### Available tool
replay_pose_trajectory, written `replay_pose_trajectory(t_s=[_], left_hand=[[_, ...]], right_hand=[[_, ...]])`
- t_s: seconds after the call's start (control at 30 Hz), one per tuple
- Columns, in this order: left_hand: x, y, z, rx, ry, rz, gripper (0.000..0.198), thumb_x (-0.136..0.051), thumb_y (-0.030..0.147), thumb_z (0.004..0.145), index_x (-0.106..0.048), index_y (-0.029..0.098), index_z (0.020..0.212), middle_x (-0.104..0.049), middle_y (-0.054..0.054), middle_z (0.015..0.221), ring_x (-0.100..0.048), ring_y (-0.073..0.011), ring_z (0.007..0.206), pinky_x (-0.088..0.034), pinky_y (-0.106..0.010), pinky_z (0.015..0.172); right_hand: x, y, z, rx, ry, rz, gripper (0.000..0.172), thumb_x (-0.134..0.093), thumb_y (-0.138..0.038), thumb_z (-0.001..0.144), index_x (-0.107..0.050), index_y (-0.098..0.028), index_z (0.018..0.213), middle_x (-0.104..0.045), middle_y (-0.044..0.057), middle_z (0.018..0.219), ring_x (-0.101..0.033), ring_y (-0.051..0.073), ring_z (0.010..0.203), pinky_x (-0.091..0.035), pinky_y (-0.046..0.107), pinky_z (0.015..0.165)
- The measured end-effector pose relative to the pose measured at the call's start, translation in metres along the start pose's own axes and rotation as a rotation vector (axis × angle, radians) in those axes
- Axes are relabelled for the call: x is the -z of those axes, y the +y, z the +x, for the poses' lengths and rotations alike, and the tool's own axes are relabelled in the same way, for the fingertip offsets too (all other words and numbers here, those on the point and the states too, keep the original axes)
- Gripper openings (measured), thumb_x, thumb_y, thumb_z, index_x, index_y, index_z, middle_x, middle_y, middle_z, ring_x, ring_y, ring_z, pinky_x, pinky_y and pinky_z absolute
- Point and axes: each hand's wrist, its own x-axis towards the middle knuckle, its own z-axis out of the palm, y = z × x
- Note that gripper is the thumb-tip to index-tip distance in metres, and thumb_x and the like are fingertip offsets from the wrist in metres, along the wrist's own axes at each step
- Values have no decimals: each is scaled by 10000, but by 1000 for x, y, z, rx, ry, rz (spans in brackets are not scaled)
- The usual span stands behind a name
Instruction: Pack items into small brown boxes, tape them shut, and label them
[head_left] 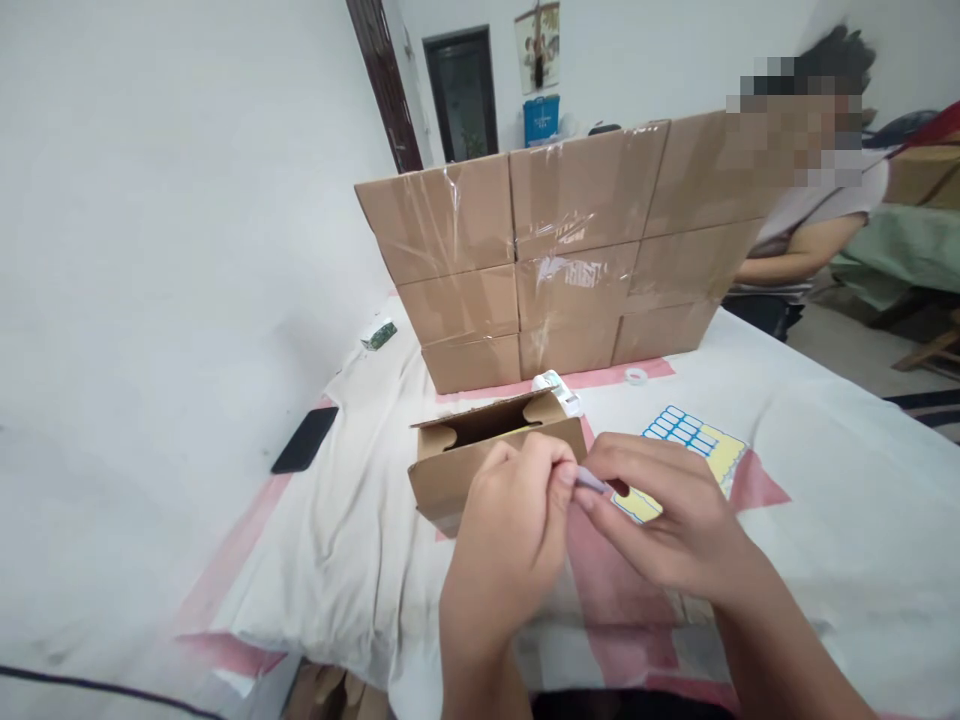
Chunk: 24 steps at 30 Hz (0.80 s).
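Both of my hands meet in front of an open cardboard box [442,485]. Between the fingertips is a small pale, lilac-white piece [591,480], too covered to name. My left hand [514,520] pinches its left end with thumb and curled fingers. At the other end, the thumb and fingers of my right hand [675,510] close on it. The box has its top flaps up, and its inside is dark; my left hand hides part of its front. Just beyond my right hand lies a sheet of blue-bordered labels [686,430] on yellow backing, partly covered by that hand.
A wall of taped cartons [570,250] stands across the cloth-covered table [352,540]. Near its foot are a white plastic object [559,390] and a tape roll [636,376]. Leftward lie a black phone [306,440] and a small green packet [381,335]. Another person's arm [802,248] shows at right.
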Motion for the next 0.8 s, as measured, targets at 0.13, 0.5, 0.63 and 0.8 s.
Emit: replay_pose_trajectory(t_s=[0.13,0.5,0.63,0.8], left_hand=[[10,-9,2,87,1,64,145,-448,353,1039,-555,262,1003,-622,27,814,-546,-157,749,-414,-316,734],[71,-69,-3,370,314,749,280,-584,390,957,-669,378,1223,-635,-30,1270,-510,-315,1233,-353,-529,1008],[56,-72,2,348,373,723,222,-596,348,954,-710,392,1139,-651,-12,1242,-527,-290,1228,-327,-519,1011],[44,-73,9,294,372,693,140,-617,306,943,-746,348,909,-680,14,1149,-559,-254,1173,-299,-487,989]], right_hand=[[-1,14,-1,-36,3,17,124,-579,-132,965,-613,-208,875,-562,-7,720,-504,135,640,-383,291,600],[-19,65,-16,28,61,-45,123,-595,-129,969,-659,-230,996,-734,58,1131,-595,279,1186,-503,463,983],[-34,72,-23,70,32,-151,123,-592,-137,964,-677,-226,965,-735,45,1229,-510,330,1347,-482,533,1055],[-39,77,-26,42,18,-164,129,-585,-154,969,-694,-223,965,-733,43,1251,-504,339,1362,-488,549,1064]])
